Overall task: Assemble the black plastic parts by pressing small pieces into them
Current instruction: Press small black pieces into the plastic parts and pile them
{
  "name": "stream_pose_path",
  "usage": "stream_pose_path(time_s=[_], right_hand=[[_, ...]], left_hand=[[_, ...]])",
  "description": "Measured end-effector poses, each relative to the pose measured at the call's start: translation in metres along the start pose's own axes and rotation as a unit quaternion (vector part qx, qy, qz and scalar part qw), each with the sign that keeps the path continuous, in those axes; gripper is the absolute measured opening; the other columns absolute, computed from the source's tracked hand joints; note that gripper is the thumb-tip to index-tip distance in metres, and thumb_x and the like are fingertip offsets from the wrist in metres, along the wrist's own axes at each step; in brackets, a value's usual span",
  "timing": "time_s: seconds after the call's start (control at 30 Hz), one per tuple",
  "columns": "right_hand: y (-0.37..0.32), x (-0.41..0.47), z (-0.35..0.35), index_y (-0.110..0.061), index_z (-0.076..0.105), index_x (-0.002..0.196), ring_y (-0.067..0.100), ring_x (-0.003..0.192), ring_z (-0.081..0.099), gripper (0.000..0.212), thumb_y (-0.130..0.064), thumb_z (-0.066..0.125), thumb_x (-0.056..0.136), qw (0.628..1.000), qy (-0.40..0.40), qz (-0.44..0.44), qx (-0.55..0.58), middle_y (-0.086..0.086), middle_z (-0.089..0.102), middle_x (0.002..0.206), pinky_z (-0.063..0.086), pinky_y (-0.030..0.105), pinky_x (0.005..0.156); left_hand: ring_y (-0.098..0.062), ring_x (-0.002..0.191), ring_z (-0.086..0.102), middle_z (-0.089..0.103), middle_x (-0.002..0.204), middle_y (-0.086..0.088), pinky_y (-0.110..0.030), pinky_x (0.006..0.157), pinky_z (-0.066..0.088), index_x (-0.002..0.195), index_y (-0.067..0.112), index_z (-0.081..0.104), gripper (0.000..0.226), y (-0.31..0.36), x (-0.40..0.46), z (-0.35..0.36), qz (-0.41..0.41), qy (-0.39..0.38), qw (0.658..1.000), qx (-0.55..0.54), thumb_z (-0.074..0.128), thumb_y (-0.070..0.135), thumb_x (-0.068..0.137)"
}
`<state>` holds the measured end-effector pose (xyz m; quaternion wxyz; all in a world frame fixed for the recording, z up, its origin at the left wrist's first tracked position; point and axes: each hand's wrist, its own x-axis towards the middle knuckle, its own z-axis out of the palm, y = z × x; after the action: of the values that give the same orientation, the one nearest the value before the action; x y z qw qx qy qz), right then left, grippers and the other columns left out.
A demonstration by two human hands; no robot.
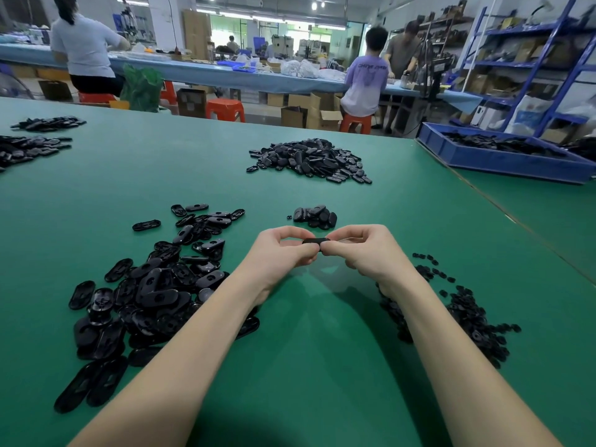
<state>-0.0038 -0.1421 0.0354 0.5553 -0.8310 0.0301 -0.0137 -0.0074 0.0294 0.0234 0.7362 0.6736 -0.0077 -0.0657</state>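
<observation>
Head view, frame centre: left hand [283, 250] and right hand [361, 250] both pinch one black part [316, 241]; uneven pressure could misseat the insert.

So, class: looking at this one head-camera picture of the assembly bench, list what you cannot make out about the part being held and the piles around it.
- The black oval plastic part, head view: seen edge-on, both ends covered by fingers of the left hand and right hand; any small piece pressed in is hidden.
- Pile of small black pieces: partly behind the right forearm, too small to tell their shape.
- Blue plastic crate: cut off by the right edge.
</observation>
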Motion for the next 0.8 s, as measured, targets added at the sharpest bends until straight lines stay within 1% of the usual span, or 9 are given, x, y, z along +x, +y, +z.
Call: stream_pose_path(time_s=[0.13,0.2,0.27,0.37,0.5,0.57,0.67,0.73,0.8], right_hand=[[0.003,0.000,0.003,-0.020,0.073,0.077,0.000,0.047,0.047,0.012,-0.023,0.084,0.080,1.000,0.002,-0.022,-0.005,-0.014,0.060,0.058,0.037,0.016,0.052],[0.004,-0.001,0.004,-0.020,0.070,0.075,0.003,0.050,0.048,0.014,-0.019,0.083,0.082,0.999,0.003,-0.039,-0.008,-0.014,0.058,0.056,0.037,0.014,0.052],[0.004,-0.003,0.004,-0.018,0.069,0.075,0.005,0.052,0.049,0.016,-0.017,0.083,0.082,0.999,0.003,-0.052,-0.008,-0.013,0.059,0.057,0.038,0.014,0.052],[0.002,-0.004,0.005,-0.016,0.068,0.073,0.008,0.055,0.049,0.016,-0.015,0.081,0.081,0.998,0.006,-0.065,-0.022,-0.008,0.062,0.060,0.039,0.020,0.056],[0.002,-0.005,0.010,-0.020,0.066,0.071,0.004,0.050,0.049,0.017,-0.019,0.082,0.078,0.995,0.027,-0.082,-0.058,-0.013,0.062,0.056,0.039,0.016,0.052],[0.002,-0.004,0.010,-0.020,0.067,0.072,0.003,0.049,0.048,0.017,-0.021,0.082,0.078,0.995,0.025,-0.081,-0.057,-0.012,0.062,0.057,0.038,0.014,0.050],[0.002,-0.003,0.002,-0.020,0.072,0.078,0.001,0.046,0.045,0.012,-0.020,0.083,0.082,0.999,0.006,-0.039,0.019,-0.007,0.060,0.064,0.034,0.011,0.047],[0.002,-0.003,-0.004,-0.021,0.074,0.084,0.003,0.044,0.040,0.008,-0.020,0.082,0.083,0.999,-0.003,-0.008,0.049,-0.004,0.060,0.067,0.031,0.012,0.043],[0.003,-0.004,-0.007,-0.022,0.075,0.092,0.006,0.046,0.041,0.011,-0.024,0.080,0.083,0.999,-0.021,0.011,0.041,-0.006,0.069,0.072,0.032,0.013,0.043]], left_hand=[[-0.013,0.070,0.070,0.076,0.086,-0.013,-0.017,0.070,0.056,0.097,0.006,0.068,0.015,-0.002,0.000,-0.001,0.005,0.004,1.000,0.008,0.073,-0.001,0.086],[-0.015,0.074,0.072,0.077,0.090,-0.015,-0.019,0.075,0.057,0.098,0.006,0.068,0.015,-0.002,0.001,-0.002,0.008,-0.003,1.000,0.020,0.074,0.000,0.086],[-0.013,0.075,0.074,0.077,0.090,-0.014,-0.019,0.078,0.058,0.099,0.007,0.068,0.015,-0.003,0.001,-0.003,0.011,-0.005,0.999,0.034,0.075,0.001,0.086],[-0.012,0.074,0.074,0.077,0.092,-0.013,-0.019,0.078,0.058,0.098,0.007,0.068,0.015,-0.003,0.002,-0.003,0.010,0.001,0.999,0.040,0.075,0.001,0.086],[-0.014,0.075,0.073,0.077,0.093,-0.014,-0.022,0.079,0.058,0.095,0.009,0.068,0.013,-0.003,0.002,0.000,0.006,0.021,0.998,0.053,0.076,0.002,0.086],[-0.013,0.074,0.073,0.077,0.089,-0.011,-0.022,0.080,0.057,0.096,0.009,0.069,0.013,-0.002,0.001,-0.001,0.018,0.017,0.998,0.063,0.075,0.003,0.086],[-0.008,0.072,0.071,0.077,0.083,-0.001,-0.019,0.075,0.054,0.100,0.015,0.069,0.017,0.000,-0.001,-0.004,0.076,-0.001,0.988,0.132,0.074,0.005,0.086],[-0.005,0.071,0.071,0.076,0.090,0.007,-0.012,0.070,0.052,0.099,0.020,0.071,0.019,0.000,-0.002,-0.003,0.124,0.008,0.970,0.209,0.076,0.009,0.085],[-0.002,0.069,0.068,0.073,0.088,0.015,-0.005,0.064,0.045,0.095,0.024,0.074,0.015,-0.001,-0.002,-0.003,0.163,0.028,0.945,0.283,0.077,0.015,0.084]])
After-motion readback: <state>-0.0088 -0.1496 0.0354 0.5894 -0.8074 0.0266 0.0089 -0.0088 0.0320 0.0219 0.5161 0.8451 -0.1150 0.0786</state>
